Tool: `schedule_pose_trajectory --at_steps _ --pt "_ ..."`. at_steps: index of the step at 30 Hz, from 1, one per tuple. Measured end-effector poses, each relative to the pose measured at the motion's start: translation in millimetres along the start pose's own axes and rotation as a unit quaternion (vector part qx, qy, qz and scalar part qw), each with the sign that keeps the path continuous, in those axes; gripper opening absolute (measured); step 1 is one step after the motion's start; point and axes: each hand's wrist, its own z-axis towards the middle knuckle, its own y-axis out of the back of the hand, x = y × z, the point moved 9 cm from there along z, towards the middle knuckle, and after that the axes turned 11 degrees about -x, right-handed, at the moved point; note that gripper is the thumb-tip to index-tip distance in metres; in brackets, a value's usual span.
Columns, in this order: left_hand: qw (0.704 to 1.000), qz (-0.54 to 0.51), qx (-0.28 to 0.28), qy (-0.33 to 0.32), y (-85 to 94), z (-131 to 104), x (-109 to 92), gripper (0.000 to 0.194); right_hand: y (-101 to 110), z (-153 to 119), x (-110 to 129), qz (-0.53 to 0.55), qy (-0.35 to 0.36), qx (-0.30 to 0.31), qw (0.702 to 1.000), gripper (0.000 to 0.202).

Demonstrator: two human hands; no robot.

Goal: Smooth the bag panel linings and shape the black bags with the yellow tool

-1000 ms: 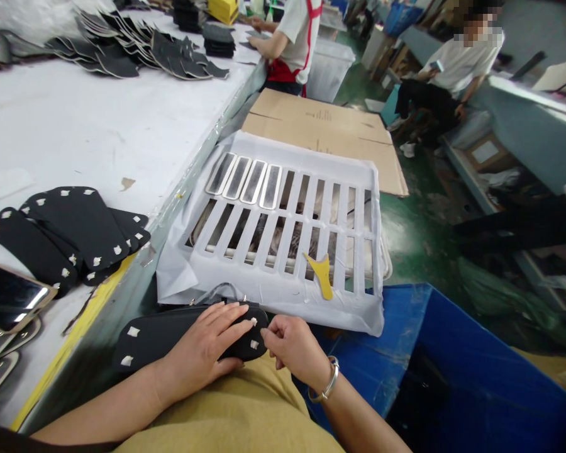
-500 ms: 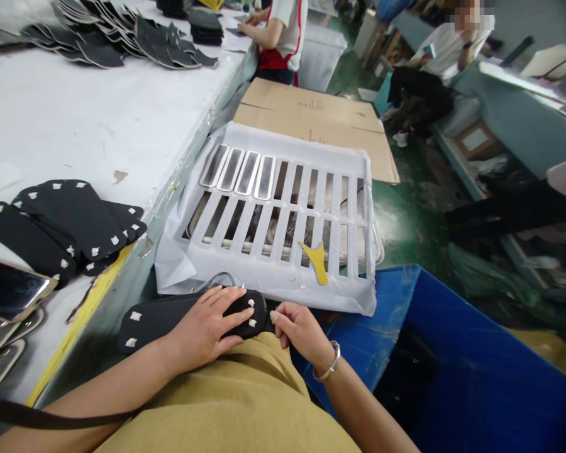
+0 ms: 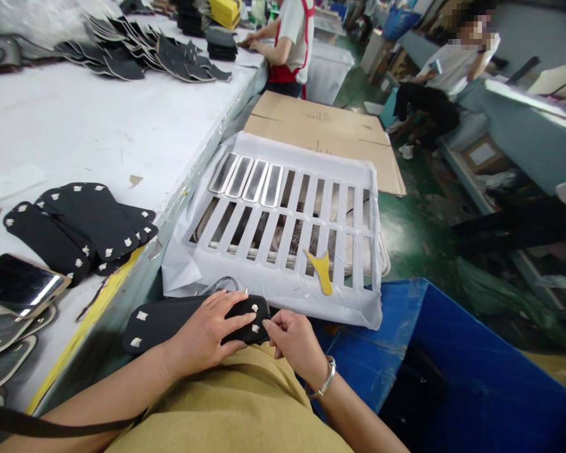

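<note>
A long black panel (image 3: 163, 322) with rounded ends and small white tabs lies across my lap. On its right part rests my left hand (image 3: 212, 330), fingers stretched out and spread over the surface, thumb near the close edge. My right hand (image 3: 295, 343), with a bangle at the wrist, is closed in a pinch at the panel's right end. What the fingertips pinch is hidden. Just beyond the panel is a white slotted tray (image 3: 273, 280) with several silver-rimmed dark plates (image 3: 248, 179) at its upper left. A yellow forked piece (image 3: 323, 274) lies on its front part.
At left, a table (image 3: 80, 135) bears several similar black panels (image 3: 94, 217), a phone (image 3: 21, 284) and stacked black pieces (image 3: 122, 53). A blue bin (image 3: 476, 371) stands at right, cardboard (image 3: 321, 126) behind the tray. One person (image 3: 290, 47) works at the table; another (image 3: 453, 69) sits farther back.
My right hand has shifted slightly left, up against the panel's end. My left hand stays on the panel. The whole view has shifted a little.
</note>
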Motion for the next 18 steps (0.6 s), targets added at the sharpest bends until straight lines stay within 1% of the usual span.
schedule_pose_trajectory --at_steps 4,6,8,10,12,15,18 --pt "1.0 0.007 0.006 0.0 -1.3 0.7 -3.4 0.044 -0.5 4.8 0.3 -0.054 0.006 0.009 0.998 0.029" --pt "1.0 0.009 0.007 0.002 -1.9 1.7 -4.2 0.044 2.9 9.9 3.3 -0.101 0.026 -0.006 0.995 0.032" --pt "1.0 0.009 0.008 0.004 -2.2 3.0 -3.6 0.044 7.1 15.7 7.2 -0.124 0.047 -0.035 0.991 0.03" --pt "1.0 0.005 0.006 0.008 -1.9 4.3 -1.4 0.043 9.9 20.6 10.0 -0.098 0.06 -0.067 0.991 0.023" --pt "1.0 0.0 0.0 0.011 -1.3 4.6 1.4 0.042 7.7 23.3 11.5 -0.045 0.073 -0.08 0.993 0.022" --pt "1.0 -0.003 -0.009 0.017 -0.9 2.1 6.5 0.042 -4.7 23.1 11.7 0.02 0.086 -0.058 0.994 0.025" --pt "1.0 -0.006 -0.013 0.019 -1.8 -1.7 9.6 0.047 -16.0 19.9 10.6 0.044 0.084 -0.043 0.995 0.027"
